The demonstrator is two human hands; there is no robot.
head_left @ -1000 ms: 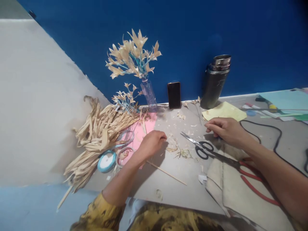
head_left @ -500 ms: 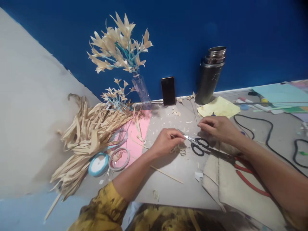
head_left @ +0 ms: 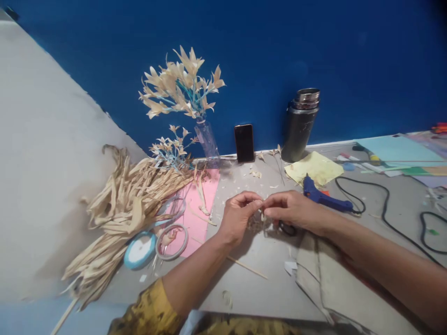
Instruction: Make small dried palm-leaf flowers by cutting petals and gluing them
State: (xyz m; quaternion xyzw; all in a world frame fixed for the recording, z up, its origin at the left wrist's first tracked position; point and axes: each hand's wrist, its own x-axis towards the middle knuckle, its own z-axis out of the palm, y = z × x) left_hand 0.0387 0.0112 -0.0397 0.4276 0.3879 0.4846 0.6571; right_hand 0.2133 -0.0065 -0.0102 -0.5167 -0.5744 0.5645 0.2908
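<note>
My left hand (head_left: 239,216) and my right hand (head_left: 291,210) meet above the middle of the table, fingertips pinched together. Whatever lies between them is too small and too covered to name; a pale bit shows just below the fingertips. Under my right hand lie scissors, of which only a black handle loop (head_left: 287,228) shows. A small heap of pale shavings (head_left: 254,225) rests below my left fingers. A blue glue gun (head_left: 326,198) lies beyond my right wrist, beside a yellow paper (head_left: 314,168).
Dried husks (head_left: 122,200), a blue ribbon roll (head_left: 140,251) and a tape ring (head_left: 172,243) lie left, near pink paper (head_left: 204,223). Husk flowers (head_left: 185,83) stand in a clear bottle (head_left: 207,142). A phone (head_left: 244,143) and a dark flask (head_left: 301,125) are at the wall.
My right hand has moved left and down to meet my left hand, covering most of the scissors. The glue gun has come into view behind it. The whole view has shifted slightly.
</note>
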